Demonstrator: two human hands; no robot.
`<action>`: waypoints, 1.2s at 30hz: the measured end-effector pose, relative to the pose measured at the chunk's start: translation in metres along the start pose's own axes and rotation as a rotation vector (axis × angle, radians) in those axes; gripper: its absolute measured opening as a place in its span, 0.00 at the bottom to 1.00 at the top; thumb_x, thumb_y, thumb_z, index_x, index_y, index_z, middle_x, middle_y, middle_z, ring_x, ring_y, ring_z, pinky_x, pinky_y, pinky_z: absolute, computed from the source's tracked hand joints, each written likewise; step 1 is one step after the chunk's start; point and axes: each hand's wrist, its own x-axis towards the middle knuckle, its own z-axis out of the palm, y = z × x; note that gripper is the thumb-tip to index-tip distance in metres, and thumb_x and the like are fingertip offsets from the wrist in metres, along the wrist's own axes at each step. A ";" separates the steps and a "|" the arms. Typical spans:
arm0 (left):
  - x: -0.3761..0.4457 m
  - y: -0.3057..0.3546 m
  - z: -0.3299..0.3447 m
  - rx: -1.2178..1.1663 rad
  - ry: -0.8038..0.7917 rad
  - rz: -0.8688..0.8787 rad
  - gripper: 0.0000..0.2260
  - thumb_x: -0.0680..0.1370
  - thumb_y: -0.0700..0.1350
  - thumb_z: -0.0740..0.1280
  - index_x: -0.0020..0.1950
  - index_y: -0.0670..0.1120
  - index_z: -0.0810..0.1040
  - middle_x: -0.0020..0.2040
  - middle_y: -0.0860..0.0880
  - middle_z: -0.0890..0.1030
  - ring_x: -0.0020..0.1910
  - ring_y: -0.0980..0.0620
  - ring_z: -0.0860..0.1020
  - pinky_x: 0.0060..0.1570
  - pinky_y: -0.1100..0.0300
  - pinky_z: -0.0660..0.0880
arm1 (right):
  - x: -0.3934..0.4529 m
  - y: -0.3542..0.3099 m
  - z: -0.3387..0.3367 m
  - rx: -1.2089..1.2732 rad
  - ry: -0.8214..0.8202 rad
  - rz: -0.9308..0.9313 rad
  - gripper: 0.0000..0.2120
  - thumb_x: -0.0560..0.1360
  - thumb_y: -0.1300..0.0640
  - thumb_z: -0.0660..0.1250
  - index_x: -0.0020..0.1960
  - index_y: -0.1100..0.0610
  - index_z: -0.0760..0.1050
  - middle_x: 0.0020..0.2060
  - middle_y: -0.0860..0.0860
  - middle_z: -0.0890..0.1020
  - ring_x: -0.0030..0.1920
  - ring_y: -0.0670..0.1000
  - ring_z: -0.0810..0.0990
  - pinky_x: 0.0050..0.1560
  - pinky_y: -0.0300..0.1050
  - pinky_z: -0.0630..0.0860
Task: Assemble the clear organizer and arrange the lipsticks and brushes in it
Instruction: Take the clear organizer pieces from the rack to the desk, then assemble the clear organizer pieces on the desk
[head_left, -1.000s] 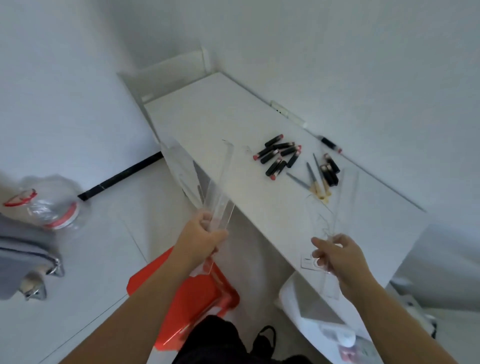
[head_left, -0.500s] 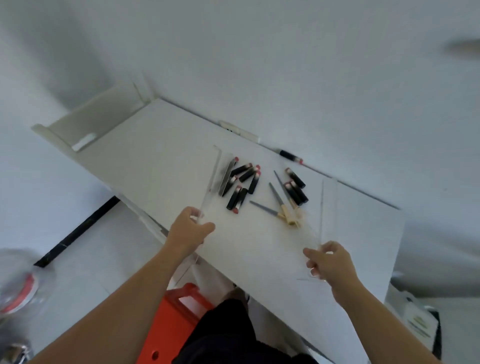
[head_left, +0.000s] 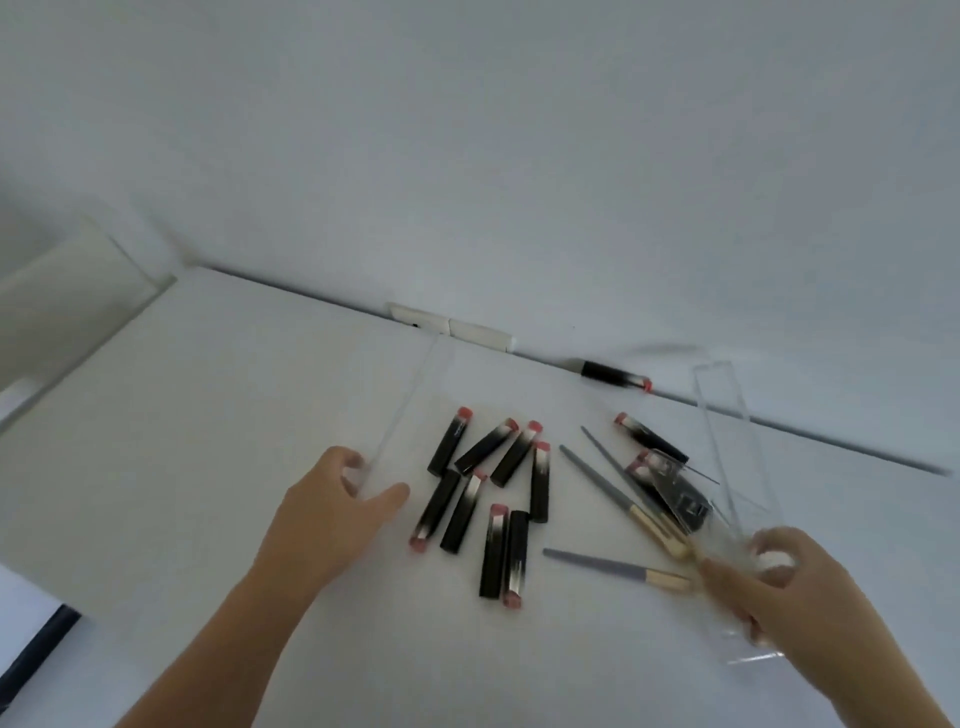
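Note:
Several black lipsticks (head_left: 488, 488) with pink tips lie scattered at the middle of the white table (head_left: 218, 415). Grey-handled brushes (head_left: 618, 499) lie to their right. My left hand (head_left: 332, 514) holds the near end of a clear organizer panel (head_left: 410, 405) that slants away over the table, left of the lipsticks. At the right, over the brush tips, my right hand (head_left: 774, 582) grips a second clear organizer piece (head_left: 727, 431). This piece is blurred and partly covers two more lipsticks (head_left: 649, 441).
One more lipstick (head_left: 615, 375) lies at the table's back edge against the white wall. A white block (head_left: 449, 327) sits on that edge too. A white shelf end (head_left: 67, 291) rises at the far left.
The view has swung in close over the table. Both hands have carried the clear pieces forward, now low over the tabletop on either side of the lipsticks.

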 end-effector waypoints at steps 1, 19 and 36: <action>0.002 0.000 0.001 0.028 0.007 0.038 0.31 0.66 0.68 0.71 0.65 0.57 0.70 0.47 0.55 0.76 0.42 0.57 0.78 0.39 0.59 0.72 | 0.001 0.000 0.002 -0.045 0.040 -0.017 0.25 0.63 0.34 0.76 0.49 0.47 0.70 0.28 0.50 0.84 0.28 0.50 0.82 0.37 0.49 0.75; 0.013 -0.038 -0.002 0.312 0.010 0.651 0.29 0.78 0.66 0.58 0.76 0.55 0.65 0.74 0.50 0.70 0.71 0.43 0.64 0.61 0.49 0.67 | -0.018 0.001 0.080 -0.554 0.596 -0.049 0.42 0.68 0.21 0.50 0.72 0.47 0.68 0.67 0.53 0.75 0.68 0.59 0.68 0.60 0.56 0.70; -0.026 -0.065 0.007 -0.110 0.200 0.958 0.18 0.77 0.52 0.70 0.66 0.50 0.79 0.67 0.51 0.77 0.67 0.46 0.69 0.67 0.51 0.65 | -0.037 0.020 0.076 -0.272 0.832 -0.273 0.26 0.72 0.28 0.60 0.58 0.46 0.76 0.41 0.41 0.78 0.46 0.49 0.77 0.43 0.47 0.70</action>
